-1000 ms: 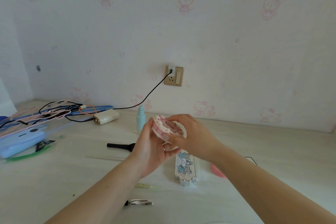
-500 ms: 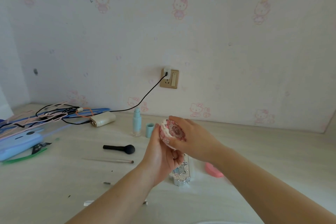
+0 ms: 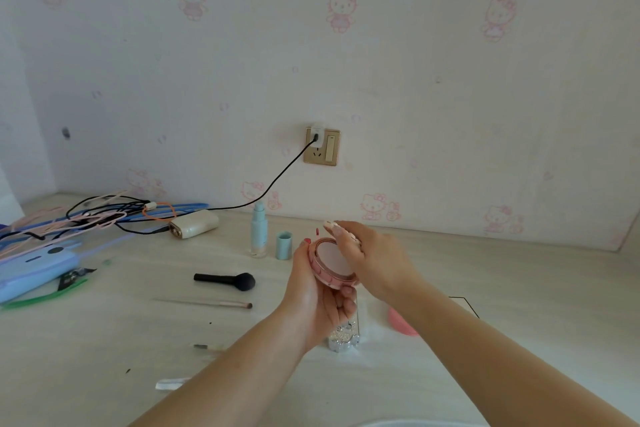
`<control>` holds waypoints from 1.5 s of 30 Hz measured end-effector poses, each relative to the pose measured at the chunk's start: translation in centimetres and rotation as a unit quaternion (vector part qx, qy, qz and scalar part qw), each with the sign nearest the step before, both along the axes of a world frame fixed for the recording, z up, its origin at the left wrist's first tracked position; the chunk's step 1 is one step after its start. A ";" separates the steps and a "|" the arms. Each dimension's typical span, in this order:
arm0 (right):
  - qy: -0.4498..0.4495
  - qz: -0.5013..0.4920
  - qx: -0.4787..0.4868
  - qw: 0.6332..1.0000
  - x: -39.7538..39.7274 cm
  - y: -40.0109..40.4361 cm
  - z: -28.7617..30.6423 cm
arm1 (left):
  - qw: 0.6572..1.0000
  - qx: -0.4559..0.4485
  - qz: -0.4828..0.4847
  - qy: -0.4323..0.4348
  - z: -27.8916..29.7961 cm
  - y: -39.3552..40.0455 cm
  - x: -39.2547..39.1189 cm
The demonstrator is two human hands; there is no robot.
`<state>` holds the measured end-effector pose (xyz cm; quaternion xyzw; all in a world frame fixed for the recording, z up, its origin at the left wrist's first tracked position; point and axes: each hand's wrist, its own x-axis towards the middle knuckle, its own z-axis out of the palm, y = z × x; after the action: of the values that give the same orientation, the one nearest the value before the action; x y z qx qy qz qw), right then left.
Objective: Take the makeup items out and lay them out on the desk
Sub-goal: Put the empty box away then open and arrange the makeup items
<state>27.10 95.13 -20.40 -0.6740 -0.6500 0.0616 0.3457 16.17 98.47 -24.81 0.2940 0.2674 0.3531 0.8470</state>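
Both hands' grip on pink compact: left hand cradling, right hand pinching.

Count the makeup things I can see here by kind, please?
Brushes: 2, a black brush and a thin brush
Bottles: 1, the blue bottle
Caps: 1, the blue cap
Compacts: 1, the pink compact
Total: 5

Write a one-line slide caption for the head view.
Both hands hold a round pink compact above the desk, left hand beneath, right hand at its rim; black brush and blue bottle already out.
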 end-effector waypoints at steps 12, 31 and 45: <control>0.327 -0.122 -0.176 0.920 5.0 3.2 1.8 | 0.994 0.023 0.048 0.091 -1.0 2.4 1.8; 0.482 -0.167 -0.210 0.834 12.9 10.7 -3.3 | 0.691 0.472 -0.028 0.547 -3.3 11.6 8.5; 0.521 -0.173 -0.179 0.816 14.8 11.8 -7.0 | 0.586 0.488 -0.051 0.646 -5.1 13.1 9.1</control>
<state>41.95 106.97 -27.36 -0.6922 -0.2228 0.4582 0.5111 25.28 111.53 -29.93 0.8266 0.5164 0.1046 0.1979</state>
